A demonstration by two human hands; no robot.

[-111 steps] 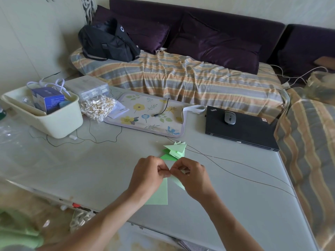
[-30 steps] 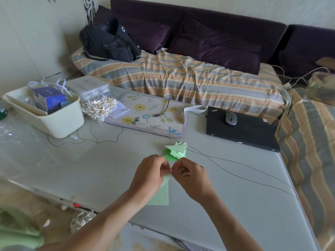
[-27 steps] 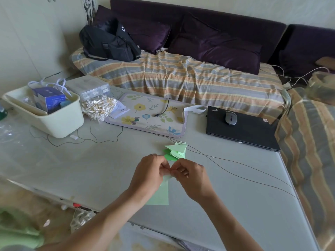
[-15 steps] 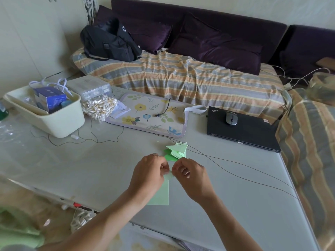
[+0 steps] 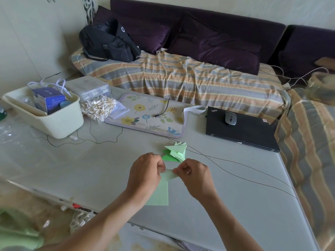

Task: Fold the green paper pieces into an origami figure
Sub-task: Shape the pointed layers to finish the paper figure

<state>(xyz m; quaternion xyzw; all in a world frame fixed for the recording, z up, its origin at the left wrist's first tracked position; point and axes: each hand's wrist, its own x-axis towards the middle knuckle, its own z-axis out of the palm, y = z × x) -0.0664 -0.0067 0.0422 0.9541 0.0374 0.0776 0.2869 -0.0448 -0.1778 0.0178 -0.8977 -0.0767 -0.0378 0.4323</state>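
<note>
Bench (image 5: 90, 169): smooth, so the paper may slide.
Folded pieces (image 5: 175, 153): centre of frame, just beyond the hands; a knock could scatter them.
Green sheet (image 5: 160, 194): lower centre; uneven pull gives a crooked crease.
Left hand (image 5: 145, 175), right hand (image 5: 194, 177): fingers of both pinching its top flap.

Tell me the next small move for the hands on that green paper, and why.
Probably press the fold flat and run a crease. Both the left hand and right hand pinch the small green paper piece between them, its flap only partly turned over, above a flat green sheet, with finished folded pieces waiting just beyond.
</note>
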